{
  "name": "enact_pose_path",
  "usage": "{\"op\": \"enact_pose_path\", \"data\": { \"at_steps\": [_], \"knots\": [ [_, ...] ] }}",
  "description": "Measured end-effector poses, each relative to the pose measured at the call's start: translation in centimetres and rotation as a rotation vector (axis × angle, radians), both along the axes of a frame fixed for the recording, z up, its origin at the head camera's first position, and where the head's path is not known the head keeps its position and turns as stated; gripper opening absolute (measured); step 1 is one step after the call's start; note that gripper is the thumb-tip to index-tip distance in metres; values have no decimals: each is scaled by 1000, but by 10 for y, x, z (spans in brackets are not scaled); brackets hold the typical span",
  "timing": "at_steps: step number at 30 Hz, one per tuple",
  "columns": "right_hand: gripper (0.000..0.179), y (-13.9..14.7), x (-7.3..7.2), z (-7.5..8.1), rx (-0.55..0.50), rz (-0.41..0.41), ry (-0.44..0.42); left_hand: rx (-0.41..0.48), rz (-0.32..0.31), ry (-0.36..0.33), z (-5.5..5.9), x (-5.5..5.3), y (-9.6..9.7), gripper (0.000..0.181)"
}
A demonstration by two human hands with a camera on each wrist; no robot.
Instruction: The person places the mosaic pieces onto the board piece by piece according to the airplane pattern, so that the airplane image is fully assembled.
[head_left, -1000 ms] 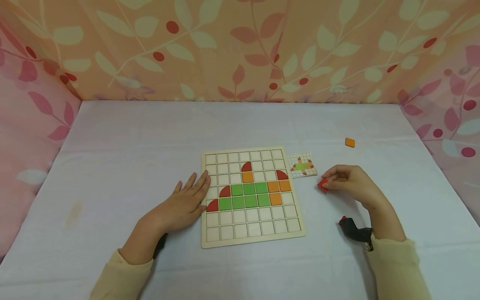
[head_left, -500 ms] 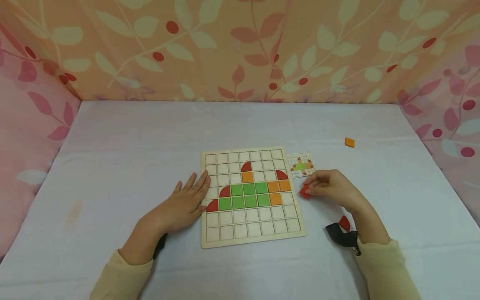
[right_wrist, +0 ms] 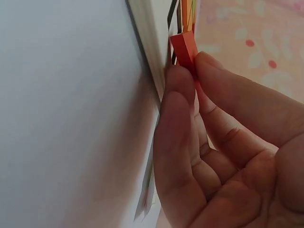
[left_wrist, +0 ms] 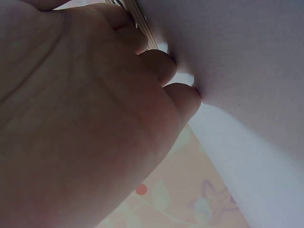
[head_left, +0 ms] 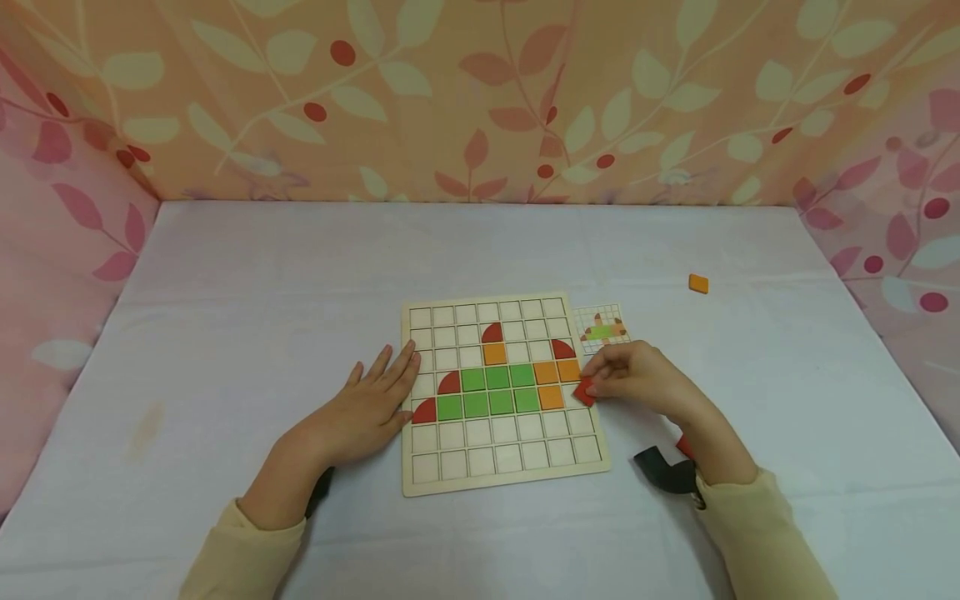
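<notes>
A pale wooden grid board (head_left: 506, 477) lies on the white table, holding green square tiles (head_left: 498, 390), orange square tiles (head_left: 551, 397) and red quarter-round tiles (head_left: 564, 349). My left hand (head_left: 369, 415) rests flat with its fingers spread, fingertips at the board's left edge. Thumb and fingers of my right hand (head_left: 648, 385) pinch a red tile (head_left: 583, 392) over the board's right side, beside the orange tiles. In the right wrist view the tile's red edge (right_wrist: 186, 47) shows tilted between the fingertips, close to the board's surface; its full outline is hidden.
A small pattern card (head_left: 600, 327) lies against the board's upper right, partly covered by my right hand. One orange tile (head_left: 698, 284) sits farther back on the right. Another red tile (head_left: 684, 447) shows partly behind my right forearm, near the black wrist camera (head_left: 666, 472).
My right hand has moved left with the red tile, from the table on the right to over the board's right edge. The left hand has stayed in place.
</notes>
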State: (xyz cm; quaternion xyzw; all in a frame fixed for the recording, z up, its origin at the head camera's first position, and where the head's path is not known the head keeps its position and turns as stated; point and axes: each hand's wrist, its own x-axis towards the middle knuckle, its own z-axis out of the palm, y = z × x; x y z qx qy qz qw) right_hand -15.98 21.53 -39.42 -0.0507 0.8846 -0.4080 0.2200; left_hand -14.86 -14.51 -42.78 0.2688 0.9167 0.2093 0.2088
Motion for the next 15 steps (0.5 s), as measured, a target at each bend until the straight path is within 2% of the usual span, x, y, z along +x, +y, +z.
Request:
{"op": "enact_pose_path", "data": {
  "at_steps": [9, 15],
  "knots": [
    [12, -8, -3, -2, 48, 51, 81, 13, -9, 4, 0, 0, -1, 66],
    [11, -11, -2, -4, 43, 50, 84, 16, -13, 8, 1, 0, -1, 65]
  ]
}}
